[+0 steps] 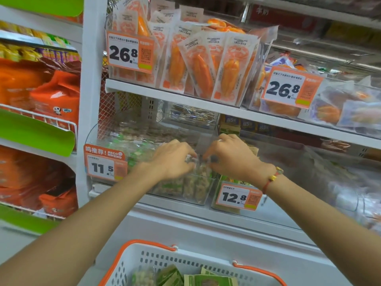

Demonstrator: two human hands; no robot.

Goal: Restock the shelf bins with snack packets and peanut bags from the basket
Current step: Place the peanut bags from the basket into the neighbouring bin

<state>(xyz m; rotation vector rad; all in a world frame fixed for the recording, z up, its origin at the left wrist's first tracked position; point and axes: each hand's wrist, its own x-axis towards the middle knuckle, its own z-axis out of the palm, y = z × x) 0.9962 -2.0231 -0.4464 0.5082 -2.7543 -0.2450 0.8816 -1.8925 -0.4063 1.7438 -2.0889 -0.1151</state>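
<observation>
A: What do we see at the fingers?

B: We see both hands meeting over a clear bin (203, 194) on the lower shelf. The left hand (173, 159) has its fingers curled down, pinching the crinkled top of a clear peanut bag (199, 172). The right hand (231, 155) pinches the same bag top from the other side, thumb and fingers bent, with a ring on one finger and a red cord bracelet (272, 178) at the wrist.

A: Where does the bag sit?

B: We see it upright at the right end of the bin, among other bags of nuts standing in a row. An orange price tag (105, 165) reading 11.5 hangs on the bin's left front.

A: And beside it?

B: Just to the right we see a second bin (226, 209) with green packets and a 12.8 tag (238, 196). On the shelf above stand pouches of orange dried fruit (201, 67) behind a 26.8 tag (129, 51).

A: And nearer to us?

B: At the bottom edge we see a white basket (185, 263) with orange handles, holding green packets (210, 280) and a peanut bag.
</observation>
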